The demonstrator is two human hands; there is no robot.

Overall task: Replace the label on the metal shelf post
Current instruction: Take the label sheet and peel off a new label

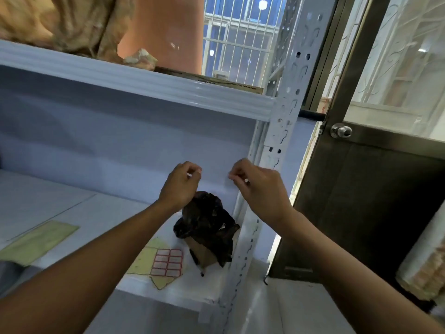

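- Both hands were up at chest height in front of the shelf's back panel, fingers pinched narrow, and that pose read as fiddly peeling work rather than carrying
- The left hand (181, 183) had thumb and forefinger closed on something tiny and pale; it might have been a scrap of backing or a label, too small to call
- The right hand (258, 186) was pinched the same way, a small white sliver showing at its fingertips (231, 175), held just beside the metal shelf post (280, 143)
- The post itself, white and punched with slots and holes, stood bare where it could be seen; no label showed on it, so my judgement was that the new one had yet to go on
- The sheet of red-bordered blank labels (168, 262) lay flat on the lower shelf (168, 289), within easy reach below the hands, resting on yellow backing paper (147, 259)
- A crumpled black plastic bag (207, 225) sat over a brown cardboard piece, parked in the corner against the post, out of the working line
- A pale green envelope-like paper (39, 241) lay well apart to the left
- On writing: the labels looked blank, and the printed strip on the upper shelf's edge was too blurred to read
- A steel door knob (340, 131) showed at right, nothing to do with the job
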